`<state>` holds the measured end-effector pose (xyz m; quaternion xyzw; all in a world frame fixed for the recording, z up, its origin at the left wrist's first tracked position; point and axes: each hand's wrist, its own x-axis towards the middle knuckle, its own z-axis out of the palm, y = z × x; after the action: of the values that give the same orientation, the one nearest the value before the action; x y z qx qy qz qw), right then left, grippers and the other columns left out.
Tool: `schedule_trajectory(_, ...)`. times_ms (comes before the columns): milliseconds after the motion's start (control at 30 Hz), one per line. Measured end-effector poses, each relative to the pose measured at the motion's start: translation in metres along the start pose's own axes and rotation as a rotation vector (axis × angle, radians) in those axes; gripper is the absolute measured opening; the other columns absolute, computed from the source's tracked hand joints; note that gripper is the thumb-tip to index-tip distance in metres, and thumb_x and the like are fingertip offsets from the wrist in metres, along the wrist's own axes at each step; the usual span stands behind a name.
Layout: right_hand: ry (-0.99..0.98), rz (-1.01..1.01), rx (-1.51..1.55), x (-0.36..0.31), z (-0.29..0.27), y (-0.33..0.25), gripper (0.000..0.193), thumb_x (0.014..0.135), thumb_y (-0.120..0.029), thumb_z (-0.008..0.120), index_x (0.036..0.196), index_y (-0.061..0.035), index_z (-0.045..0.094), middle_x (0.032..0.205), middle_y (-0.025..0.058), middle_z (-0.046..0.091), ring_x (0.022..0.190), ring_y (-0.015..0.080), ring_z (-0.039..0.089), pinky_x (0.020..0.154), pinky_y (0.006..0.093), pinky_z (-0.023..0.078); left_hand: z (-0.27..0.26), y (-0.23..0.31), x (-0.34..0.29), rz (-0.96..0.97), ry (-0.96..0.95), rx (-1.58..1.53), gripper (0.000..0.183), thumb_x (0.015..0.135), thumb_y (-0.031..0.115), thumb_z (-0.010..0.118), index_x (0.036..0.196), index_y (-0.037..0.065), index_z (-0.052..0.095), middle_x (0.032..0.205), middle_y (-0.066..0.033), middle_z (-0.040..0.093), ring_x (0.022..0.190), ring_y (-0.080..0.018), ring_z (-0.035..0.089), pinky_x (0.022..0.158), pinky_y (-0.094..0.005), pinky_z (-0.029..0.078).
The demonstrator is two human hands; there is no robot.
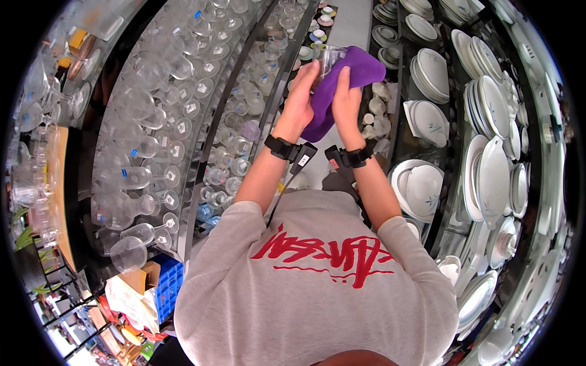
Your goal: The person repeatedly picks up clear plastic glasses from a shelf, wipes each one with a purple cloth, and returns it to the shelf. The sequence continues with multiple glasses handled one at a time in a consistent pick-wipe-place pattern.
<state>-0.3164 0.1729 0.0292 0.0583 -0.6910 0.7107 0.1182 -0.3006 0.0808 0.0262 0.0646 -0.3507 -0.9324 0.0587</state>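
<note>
In front of my chest, my left hand (299, 96) grips a clear drinking glass (330, 55) by its side, the thumb along the wall. A purple cloth (366, 66) lies over the right side of the glass and hangs down between my two hands. My right hand (347, 105) pinches this cloth against the glass, its thumb pointing up and most of its fingers hidden behind the fabric. The lower part of the glass is covered by cloth and fingers. Both wrists wear black straps.
Shelves of stemmed glasses (177, 149) rise on my left, with small tumblers (239, 146) on a lower shelf. White plates (425, 189) and oval dishes (491, 177) fill racks on my right. Cups and saucers (325, 20) stand ahead. A blue crate (168, 287) sits lower left.
</note>
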Motion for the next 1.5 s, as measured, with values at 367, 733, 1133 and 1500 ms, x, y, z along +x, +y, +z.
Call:
schedule_trajectory(367, -0.115, 0.142, 0.440, 0.003, -0.004, -0.009, 0.044, 0.100, -0.040, 0.040, 0.093, -0.0018, 0.060, 0.083, 0.0054, 0.063, 0.071, 0.0105, 0.058, 0.062, 0.0250, 0.046, -0.007, 0.008, -0.005, -0.038, -0.106, 0.015, 0.044, 0.093, 0.039, 0.058, 0.123, 0.006, 0.055, 0.107, -0.0045, 0.060, 0.096, -0.0122, 0.055, 0.085, -0.0266, 0.044)
schedule_trajectory(733, -0.120, -0.124, 0.023, -0.011, -0.005, 0.006, 0.043, 0.099, -0.034, 0.044, 0.108, 0.0052, 0.058, 0.100, 0.0124, 0.063, 0.095, 0.0190, 0.058, 0.081, 0.0336, 0.046, 0.007, -0.001, -0.015, 0.101, 0.034, 0.132, 0.041, 0.088, 0.029, 0.067, 0.112, 0.005, 0.045, 0.103, -0.0065, 0.054, 0.099, -0.0141, 0.053, 0.084, -0.0295, 0.046)
schedule_trajectory(1133, -0.140, 0.195, 0.457, -0.006, 0.003, -0.009, 0.048, 0.100, -0.044, 0.038, 0.105, 0.0002, 0.058, 0.090, 0.0041, 0.061, 0.079, 0.0121, 0.056, 0.070, 0.0285, 0.046, 0.003, 0.013, -0.015, -0.079, 0.054, -0.101, 0.038, 0.091, 0.039, 0.060, 0.114, 0.009, 0.057, 0.104, -0.0041, 0.060, 0.098, -0.0146, 0.056, 0.085, -0.0339, 0.047)
schedule_trajectory(1500, -0.150, 0.218, 0.505, -0.006, 0.006, -0.010, 0.052, 0.100, -0.046, 0.037, 0.120, 0.0005, 0.049, 0.103, 0.0041, 0.057, 0.092, 0.0116, 0.054, 0.078, 0.0260, 0.044, -0.002, 0.020, -0.013, -0.014, -0.095, 0.006, 0.031, 0.088, 0.031, 0.066, 0.106, 0.007, 0.057, 0.099, 0.0000, 0.058, 0.093, -0.0101, 0.052, 0.079, -0.0264, 0.046)
